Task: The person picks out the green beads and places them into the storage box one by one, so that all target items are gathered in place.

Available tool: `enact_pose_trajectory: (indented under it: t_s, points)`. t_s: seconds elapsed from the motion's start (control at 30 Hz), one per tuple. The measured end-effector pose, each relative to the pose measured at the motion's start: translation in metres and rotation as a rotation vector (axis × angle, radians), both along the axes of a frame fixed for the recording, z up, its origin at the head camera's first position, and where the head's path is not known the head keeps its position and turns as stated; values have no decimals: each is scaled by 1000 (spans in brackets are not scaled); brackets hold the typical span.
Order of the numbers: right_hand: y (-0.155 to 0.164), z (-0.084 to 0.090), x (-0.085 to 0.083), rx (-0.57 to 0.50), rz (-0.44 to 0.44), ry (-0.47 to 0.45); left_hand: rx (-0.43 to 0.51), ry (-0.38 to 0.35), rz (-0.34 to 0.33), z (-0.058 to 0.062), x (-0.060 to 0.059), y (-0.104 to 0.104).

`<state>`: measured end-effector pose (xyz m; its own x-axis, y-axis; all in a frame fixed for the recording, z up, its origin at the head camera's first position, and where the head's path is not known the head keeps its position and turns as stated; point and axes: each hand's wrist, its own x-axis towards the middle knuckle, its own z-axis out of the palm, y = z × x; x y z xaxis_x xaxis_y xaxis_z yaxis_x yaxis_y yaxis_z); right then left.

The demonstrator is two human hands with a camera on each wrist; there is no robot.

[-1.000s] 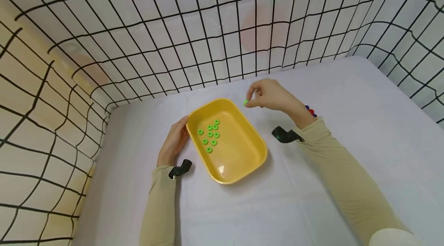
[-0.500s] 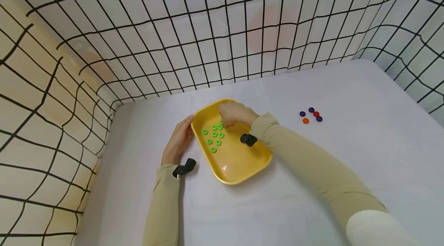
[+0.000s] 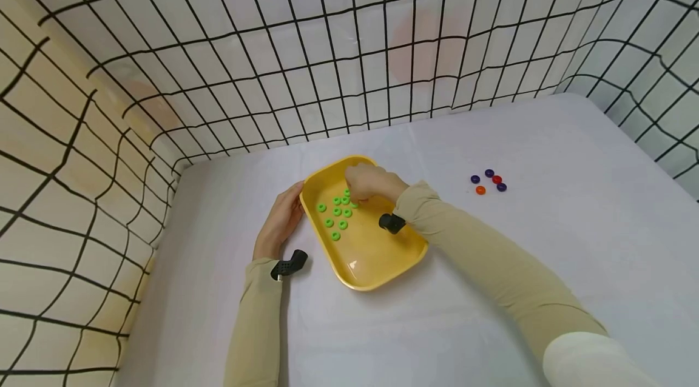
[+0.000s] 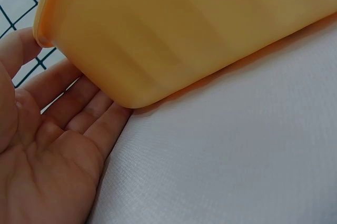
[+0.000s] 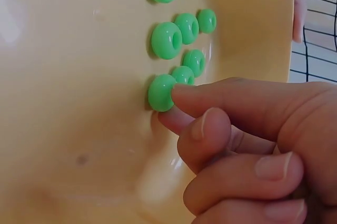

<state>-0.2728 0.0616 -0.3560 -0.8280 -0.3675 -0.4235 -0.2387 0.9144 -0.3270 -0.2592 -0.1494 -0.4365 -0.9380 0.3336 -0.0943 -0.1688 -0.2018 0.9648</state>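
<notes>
A yellow tray [image 3: 377, 259] stands on the white-covered table with several green beads [image 3: 337, 212] spread over its far left part. My right hand [image 3: 368, 182] reaches down inside the tray. In the right wrist view its thumb and index finger pinch a green bead [image 5: 161, 93] at the tray floor, beside other green beads, with the remaining fingers curled. At the tray's far left corner, my left hand [image 3: 280, 220] rests against the outside. The left wrist view has its fairly straight fingers [image 4: 89, 105] along the outer wall and the thumb touching under the rim.
Right of the tray lie several loose beads: purple [image 3: 475, 179], red [image 3: 496, 179] and orange [image 3: 480, 190]. A black wire grid [image 3: 338, 62] borders the table at the back and both sides.
My right hand has moved left and down from beyond the tray's far edge into it, carrying a green bead. The loose beads at the right came into view. My left hand stays at the corner.
</notes>
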Motion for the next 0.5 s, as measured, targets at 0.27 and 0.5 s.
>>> enact_pose_trajectory:
  t_s: [0.27,0.5]
  points:
    - [1,4,5,-95,1,-11,-7,-5,-8,-4,4,-7]
    - [12,24,4,-221,22,57,-4,-17,38,-11,14,-31]
